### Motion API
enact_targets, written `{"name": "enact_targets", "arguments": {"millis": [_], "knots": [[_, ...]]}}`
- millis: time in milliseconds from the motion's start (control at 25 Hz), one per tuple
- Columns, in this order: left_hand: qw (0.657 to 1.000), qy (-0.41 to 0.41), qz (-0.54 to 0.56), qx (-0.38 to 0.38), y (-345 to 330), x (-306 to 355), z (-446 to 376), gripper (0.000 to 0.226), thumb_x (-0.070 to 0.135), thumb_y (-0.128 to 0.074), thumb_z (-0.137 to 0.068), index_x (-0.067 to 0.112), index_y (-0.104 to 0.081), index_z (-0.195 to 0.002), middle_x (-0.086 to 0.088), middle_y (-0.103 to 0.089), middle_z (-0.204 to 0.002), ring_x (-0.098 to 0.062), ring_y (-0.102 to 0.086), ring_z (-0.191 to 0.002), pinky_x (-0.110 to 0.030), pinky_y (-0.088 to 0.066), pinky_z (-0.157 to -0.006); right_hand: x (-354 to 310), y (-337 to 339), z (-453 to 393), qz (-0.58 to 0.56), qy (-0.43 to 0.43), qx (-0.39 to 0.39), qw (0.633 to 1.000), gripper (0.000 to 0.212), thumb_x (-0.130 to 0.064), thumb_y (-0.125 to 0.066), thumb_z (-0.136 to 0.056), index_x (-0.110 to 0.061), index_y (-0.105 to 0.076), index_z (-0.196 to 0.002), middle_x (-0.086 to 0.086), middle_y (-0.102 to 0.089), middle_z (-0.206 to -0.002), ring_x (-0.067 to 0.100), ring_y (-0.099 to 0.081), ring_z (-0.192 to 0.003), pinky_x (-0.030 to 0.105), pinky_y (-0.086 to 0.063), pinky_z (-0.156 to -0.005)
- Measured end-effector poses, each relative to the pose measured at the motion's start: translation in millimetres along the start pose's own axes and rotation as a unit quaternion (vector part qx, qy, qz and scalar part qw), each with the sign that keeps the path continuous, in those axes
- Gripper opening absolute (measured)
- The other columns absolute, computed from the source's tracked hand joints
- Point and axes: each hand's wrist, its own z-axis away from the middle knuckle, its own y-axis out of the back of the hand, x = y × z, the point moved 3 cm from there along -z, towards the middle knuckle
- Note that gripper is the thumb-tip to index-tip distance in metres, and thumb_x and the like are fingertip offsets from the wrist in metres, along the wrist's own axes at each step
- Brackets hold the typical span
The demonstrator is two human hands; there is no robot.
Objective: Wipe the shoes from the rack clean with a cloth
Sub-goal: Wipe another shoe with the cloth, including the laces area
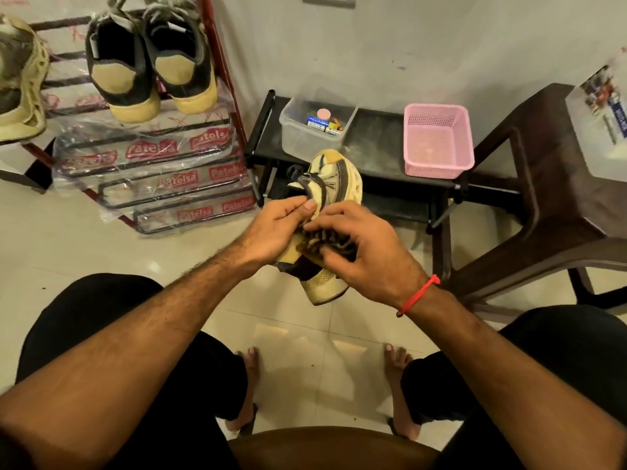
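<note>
Left hand (281, 228) pinches shoe (334, 184) tongue; right hand (359, 252) curls on cloth (325, 242) against shoe. Thin pinch, shoe may slip.

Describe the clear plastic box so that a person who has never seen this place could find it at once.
Look at the low black stand against the wall, right of the red shoe rack. On its top shelf stand two containers; the clear plastic box is the left one. Unlike the pink basket beside it, it is see-through and holds batteries.
</note>
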Motion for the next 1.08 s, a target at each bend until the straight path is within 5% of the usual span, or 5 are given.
{"name": "enact_targets", "arguments": {"millis": [240,440,680,840,1080], "knots": [[0.997,-0.036,0.035,-0.055,-3,4,0,0.037,0.038,-0.05,-0.099,0.008,-0.07,-0.109,-0.011,-0.074,-0.097,-0.018,-0.069,-0.086,-0.027,-0.056,-0.076,51,44,-23,-0.013,-0.144,0.165,0.976,0.031,-0.006,-0.066,-0.088,-0.018,-0.069,-0.116,-0.003,-0.06,-0.115,-0.005,-0.055,-0.099,0.026,-0.048,-0.099],[0.998,-0.041,0.007,-0.038,-1,3,1,0.027,0.024,-0.047,-0.106,0.009,-0.07,-0.103,-0.006,-0.071,-0.091,-0.014,-0.066,-0.082,-0.025,-0.053,-0.07,-5,6,2,-0.021,-0.019,0.028,0.999,0.028,-0.011,-0.068,-0.088,-0.015,-0.069,-0.116,0.001,-0.063,-0.115,0.009,-0.058,-0.107,0.017,-0.046,-0.097],[0.987,-0.092,-0.081,-0.104,-10,6,3,0.046,0.04,-0.049,-0.103,-0.002,-0.067,-0.103,-0.021,-0.07,-0.09,-0.034,-0.066,-0.078,-0.041,-0.055,-0.069,58,45,-31,0.015,-0.154,0.177,0.972,0.025,-0.007,-0.064,-0.09,-0.012,-0.069,-0.115,0.005,-0.063,-0.114,0.009,-0.055,-0.104,0.031,-0.049,-0.1],[0.973,-0.101,-0.142,-0.148,-11,2,5,0.043,0.048,-0.053,-0.101,0.009,-0.069,-0.095,0.001,-0.072,-0.084,-0.016,-0.069,-0.077,-0.028,-0.056,-0.067,42,36,-19,0.025,-0.148,0.043,0.988,0.026,-0.009,-0.064,-0.09,-0.017,-0.071,-0.114,-0.003,-0.063,-0.115,0.006,-0.054,-0.106,0.008,-0.041,-0.093],[0.952,-0.099,-0.233,-0.17,-14,-9,5,0.019,0.03,-0.051,-0.104,0.025,-0.068,-0.098,0.013,-0.069,-0.09,-0.002,-0.066,-0.082,-0.023,-0.055,-0.072,18,28,-14,0.0,-0.089,-0.052,0.995,0.022,-0.017,-0.069,-0.086,-0.021,-0.074,-0.107,-0.005,-0.063,-0.112,0.008,-0.057,-0.106,0.024,-0.048,-0.096]]}}
